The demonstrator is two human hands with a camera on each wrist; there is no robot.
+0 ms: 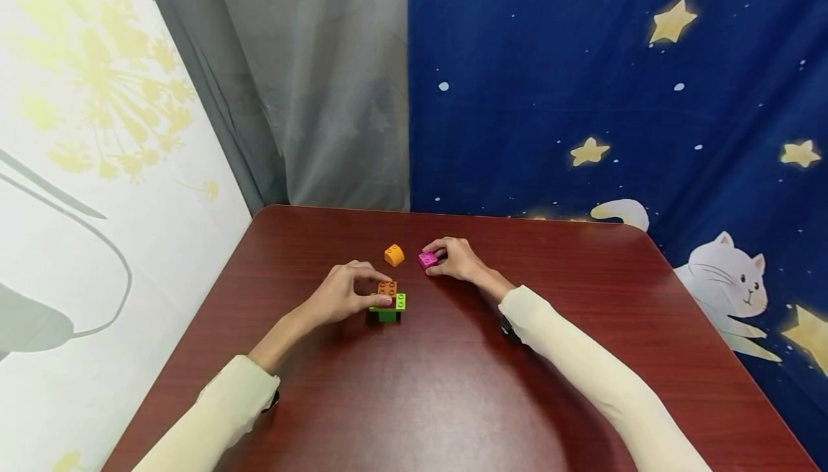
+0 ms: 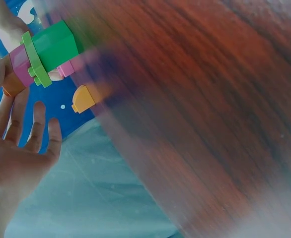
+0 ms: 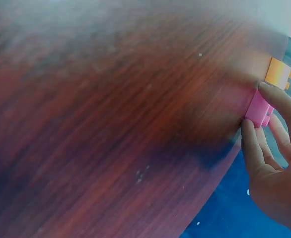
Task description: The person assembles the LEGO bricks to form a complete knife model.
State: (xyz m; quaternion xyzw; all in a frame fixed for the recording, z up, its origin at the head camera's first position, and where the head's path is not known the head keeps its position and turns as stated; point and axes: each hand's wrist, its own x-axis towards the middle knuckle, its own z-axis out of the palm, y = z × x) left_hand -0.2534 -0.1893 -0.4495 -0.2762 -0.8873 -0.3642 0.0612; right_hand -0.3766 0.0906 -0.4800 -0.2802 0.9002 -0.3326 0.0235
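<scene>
A small stack of toy building bricks stands on the table. Its base is a dark green block (image 2: 56, 45), topped by a lime green plate (image 1: 401, 302), then a purple brick (image 2: 21, 65) and an orange-brown brick (image 1: 387, 287). My left hand (image 1: 339, 294) pinches the stack's top between thumb and forefinger, its other fingers spread. Farther back on the right, my right hand (image 1: 461, 259) grips a pink brick (image 3: 257, 109) by its sides, thumb and fingertips on opposite faces. Two studs show on the pink brick in the right wrist view.
An orange brick with a curved side (image 1: 394, 255) lies behind the stack, left of the pink one. The dark red wooden table (image 1: 414, 400) ends at a grey curtain (image 1: 343, 84) and a blue starry curtain (image 1: 517, 120). A white patterned cloth (image 1: 97, 242) hangs along the left.
</scene>
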